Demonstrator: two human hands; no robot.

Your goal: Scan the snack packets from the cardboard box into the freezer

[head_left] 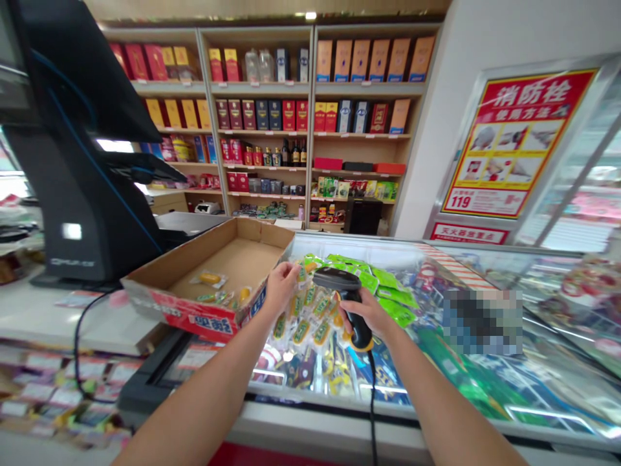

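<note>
My right hand (pixel 371 314) grips the handle of a black barcode scanner (pixel 345 292) whose cable hangs down toward me. The scanner's head points left at a bunch of small clear snack packets (pixel 310 317) with yellow and green labels. My left hand (pixel 280 286) is closed on the top of that bunch and holds it up over the glass lid of a chest freezer (pixel 436 259). Just left of my left hand sits an open cardboard box (pixel 160 281) with a few loose packets (pixel 209 279) on its floor.
A black point-of-sale terminal (pixel 82 194) stands on the white counter (pixel 58 317) at left, with a black cable hanging off it. Shelves of boxed goods and bottles (pixel 291 116) fill the back wall. A red fire-hydrant poster (pixel 514 142) hangs at right.
</note>
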